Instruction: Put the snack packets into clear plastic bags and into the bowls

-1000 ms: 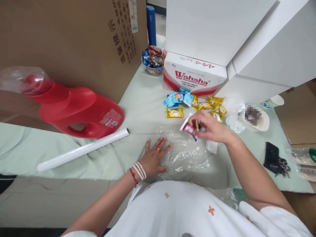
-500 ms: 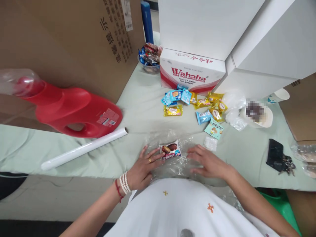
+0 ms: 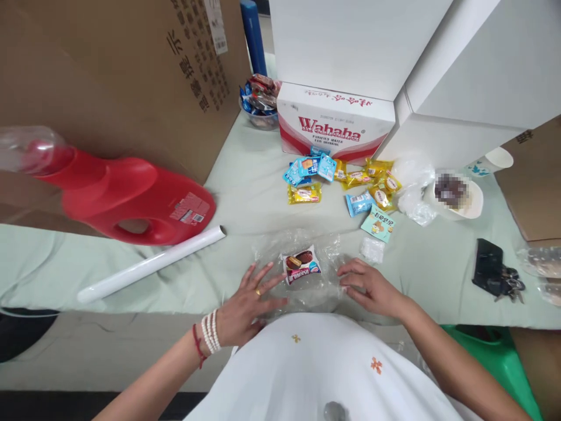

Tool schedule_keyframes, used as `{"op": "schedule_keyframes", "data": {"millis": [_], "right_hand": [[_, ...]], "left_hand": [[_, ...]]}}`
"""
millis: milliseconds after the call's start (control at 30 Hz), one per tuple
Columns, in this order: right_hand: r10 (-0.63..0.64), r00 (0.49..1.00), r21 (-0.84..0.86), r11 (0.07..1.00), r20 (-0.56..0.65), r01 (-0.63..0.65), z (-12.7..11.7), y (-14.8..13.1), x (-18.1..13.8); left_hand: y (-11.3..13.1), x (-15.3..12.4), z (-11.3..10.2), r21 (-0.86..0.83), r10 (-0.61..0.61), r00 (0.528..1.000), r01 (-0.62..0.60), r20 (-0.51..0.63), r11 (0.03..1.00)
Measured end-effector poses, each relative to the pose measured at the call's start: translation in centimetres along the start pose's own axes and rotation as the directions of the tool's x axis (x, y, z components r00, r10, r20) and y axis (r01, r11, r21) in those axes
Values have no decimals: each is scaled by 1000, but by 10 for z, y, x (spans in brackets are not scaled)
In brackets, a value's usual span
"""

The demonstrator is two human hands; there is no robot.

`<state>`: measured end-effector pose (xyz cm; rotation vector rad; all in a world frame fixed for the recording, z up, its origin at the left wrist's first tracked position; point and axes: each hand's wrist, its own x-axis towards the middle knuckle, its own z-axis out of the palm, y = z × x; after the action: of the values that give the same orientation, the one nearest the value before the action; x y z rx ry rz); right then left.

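By the table's near edge [image 3: 184,306], your left hand [image 3: 245,307] spreads empty beside the snack [image 3: 302,265]; your right hand [image 3: 374,289] half-curls, hold unclear.

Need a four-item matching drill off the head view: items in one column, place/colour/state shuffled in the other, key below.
Items
1. Snack packet
2. Left hand
3. Big bottle
4. Keys

Place, colour or state
A. Red, with a handle opening
B. Next to a flat black item
C. Lying on clear plastic, between the hands
D. Fingers spread, ring on one

Pairs: 1-C, 2-D, 3-A, 4-B
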<state>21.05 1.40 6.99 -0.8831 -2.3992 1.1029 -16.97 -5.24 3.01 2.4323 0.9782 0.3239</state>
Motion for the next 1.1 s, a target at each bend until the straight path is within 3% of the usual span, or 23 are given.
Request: {"op": "schedule_keyframes", "data": {"millis": [67, 133, 233, 300, 333, 433, 567, 600, 667, 733, 767, 833, 933, 1000, 1100], "right_hand": [[30, 999, 66, 997, 15, -31, -7, 0, 9], [104, 994, 135, 985, 27, -106, -11, 3, 16], [242, 969, 203, 948, 49, -247, -13, 8, 24], [301, 952, 215, 928, 56, -306, -12, 10, 27], [308, 950, 215, 925, 59, -314, -12, 9, 27], [214, 961, 197, 949, 175, -247, -20, 4, 21], [117, 874, 108, 976, 471, -189, -54, 0, 13], [128, 880, 78, 980, 458, -184, -62, 0, 17], [142, 941, -13, 989, 307, -145, -68, 0, 35], [129, 982, -159, 981, 139, -107, -55, -5, 63], [131, 983, -229, 968, 126, -100, -43, -8, 78], [170, 965, -354, 931, 199, -91, -12, -16, 103], [254, 922, -470, 878, 294, -92, 25, -24, 121], [295, 918, -484, 864, 264, -139, 32, -22, 120], [339, 926, -488, 844, 165, -222, 17, -14, 111]], "left_hand": [[-5, 1, 6, -63, -33, 994, 27, -101, 998], [-13, 4, 9, -222, -157, 965, 109, -210, 969], [-23, 8, 5, -557, -457, 836, 233, -304, 797], [-25, 10, -2, -684, -547, 766, 200, -337, 702], [-26, 10, -6, -692, -528, 770, 162, -357, 704], [-22, 10, -17, -558, -332, 854, 60, -401, 828], [-5, 25, -20, -224, -269, 878, 192, -396, 956], [1, 32, -18, -137, -242, 898, 205, -366, 969], [12, 43, -11, -21, -129, 959, 128, -252, 992], [19, 50, -2, 18, -22, 990, 25, -141, 1000], [21, 50, 2, 31, -5, 993, 8, -114, 999], [18, 43, 10, 65, -59, 991, 67, -118, 996], [4, 21, 19, 84, -243, 953, 261, -180, 962], [-4, 5, 24, 71, -331, 925, 349, -188, 935], [-11, -9, 31, 62, -375, 914, 388, -152, 920]]}}
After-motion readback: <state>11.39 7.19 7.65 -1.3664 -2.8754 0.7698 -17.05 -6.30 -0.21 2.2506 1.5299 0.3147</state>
